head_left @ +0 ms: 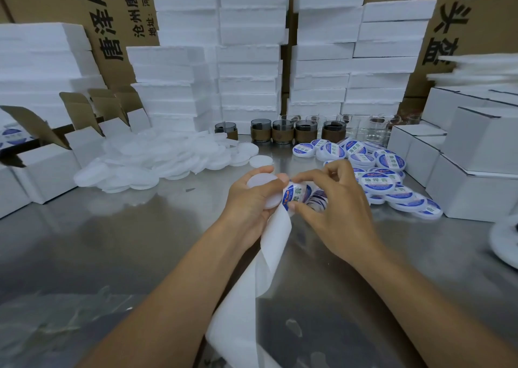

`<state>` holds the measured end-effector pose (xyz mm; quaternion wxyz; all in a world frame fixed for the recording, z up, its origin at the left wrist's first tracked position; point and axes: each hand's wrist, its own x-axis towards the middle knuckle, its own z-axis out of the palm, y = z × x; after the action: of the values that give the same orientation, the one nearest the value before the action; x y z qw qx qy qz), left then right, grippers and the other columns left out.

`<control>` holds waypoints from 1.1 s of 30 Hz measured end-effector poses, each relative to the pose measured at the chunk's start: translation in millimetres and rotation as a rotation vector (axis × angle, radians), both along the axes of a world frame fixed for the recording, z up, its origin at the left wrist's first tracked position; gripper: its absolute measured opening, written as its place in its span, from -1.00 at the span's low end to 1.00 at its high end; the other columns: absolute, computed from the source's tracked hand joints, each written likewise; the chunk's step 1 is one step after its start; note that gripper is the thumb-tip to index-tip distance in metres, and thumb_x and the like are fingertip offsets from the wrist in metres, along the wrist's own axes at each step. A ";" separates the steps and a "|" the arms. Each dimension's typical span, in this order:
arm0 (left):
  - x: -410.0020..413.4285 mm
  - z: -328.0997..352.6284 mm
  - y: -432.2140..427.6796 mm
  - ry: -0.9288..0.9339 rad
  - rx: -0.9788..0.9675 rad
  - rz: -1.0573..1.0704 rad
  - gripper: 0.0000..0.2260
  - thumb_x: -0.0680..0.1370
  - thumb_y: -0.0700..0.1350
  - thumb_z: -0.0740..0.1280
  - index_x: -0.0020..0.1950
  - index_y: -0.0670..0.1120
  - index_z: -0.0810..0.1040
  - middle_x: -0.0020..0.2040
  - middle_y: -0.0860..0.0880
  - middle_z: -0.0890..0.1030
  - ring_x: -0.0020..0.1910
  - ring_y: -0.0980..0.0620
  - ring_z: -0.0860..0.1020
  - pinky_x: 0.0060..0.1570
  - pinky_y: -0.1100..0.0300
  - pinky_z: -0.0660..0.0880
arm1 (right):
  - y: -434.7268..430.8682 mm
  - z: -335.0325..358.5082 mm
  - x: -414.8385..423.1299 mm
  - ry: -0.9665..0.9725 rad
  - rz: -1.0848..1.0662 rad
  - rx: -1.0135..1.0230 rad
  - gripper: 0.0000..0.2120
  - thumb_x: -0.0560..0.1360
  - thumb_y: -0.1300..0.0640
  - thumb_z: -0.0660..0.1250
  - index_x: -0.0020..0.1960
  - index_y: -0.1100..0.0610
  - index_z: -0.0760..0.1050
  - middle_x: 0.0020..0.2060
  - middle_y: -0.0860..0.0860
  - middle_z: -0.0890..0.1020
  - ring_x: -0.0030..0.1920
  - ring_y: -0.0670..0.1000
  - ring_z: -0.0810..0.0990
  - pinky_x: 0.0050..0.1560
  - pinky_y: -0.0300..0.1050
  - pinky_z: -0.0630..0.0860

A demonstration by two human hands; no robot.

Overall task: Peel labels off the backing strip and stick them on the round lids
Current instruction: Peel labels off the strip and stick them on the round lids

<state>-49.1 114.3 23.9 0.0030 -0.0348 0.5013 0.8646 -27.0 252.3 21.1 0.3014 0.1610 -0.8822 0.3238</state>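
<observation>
Steel table (98, 241) offers open room in the foreground on either side of the forearms, hemmed by open cartons (47, 168) at left, stacked foam blocks (252, 59) along the back and closed white boxes (476, 157) at right. A heap of blank lids (157, 157) spreads beside the cartons, glass cups (280, 134) line the foot of the foam, and labelled lids (386, 182) lie piled against the boxes, just beside the right hand (336, 202). At centre, the left hand (249, 202) curls its fingers round a blank lid (265, 189) and the top of the backing strip (252, 297), which hangs between the forearms. The right hand pinches a blue-and-white label (297, 196) between thumb and forefinger at the lid's right edge, its other fingers loosely curled.
</observation>
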 end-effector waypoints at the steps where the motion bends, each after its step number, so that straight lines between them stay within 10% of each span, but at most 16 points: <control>1: 0.4 -0.4 0.3 0.005 -0.010 0.007 -0.73 0.39 -0.34 0.45 0.00 -0.09 0.51 -0.04 -0.20 0.63 -0.22 -0.17 0.65 -0.12 -0.09 0.61 | 0.6 0.6 0.1 0.030 -0.006 0.024 -0.67 0.31 0.09 0.53 0.05 -0.06 0.58 -0.05 -0.06 0.31 -0.02 -0.01 0.42 -0.05 -0.10 0.41; 16: 0.5 -1.6 1.7 0.005 -0.025 0.099 -0.71 0.38 -0.41 0.43 -0.02 -0.10 0.53 -0.25 -0.08 0.68 -0.21 -0.10 0.65 -0.17 0.00 0.63 | 5.2 2.0 -0.6 0.092 0.036 0.130 -0.87 0.41 0.17 0.41 -0.04 0.05 0.59 -0.07 -0.04 0.57 -0.04 0.00 0.50 0.17 -0.06 0.30; 33: -1.0 1.4 -6.9 0.071 -0.270 0.296 -0.79 0.42 -0.31 0.45 -0.08 -0.09 0.49 -0.24 -0.09 0.59 -0.39 0.04 0.60 -0.32 0.28 0.59 | 12.6 20.0 -12.0 -0.201 -0.081 -0.953 -0.75 0.50 0.25 0.15 -0.33 0.07 0.39 -0.42 -0.04 0.47 -0.43 -0.19 0.40 -0.39 -0.37 0.32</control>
<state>-50.2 107.4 25.3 -0.1463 -0.0775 0.6019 0.7812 -39.0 264.9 41.1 0.2671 -0.0617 -0.6662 0.6935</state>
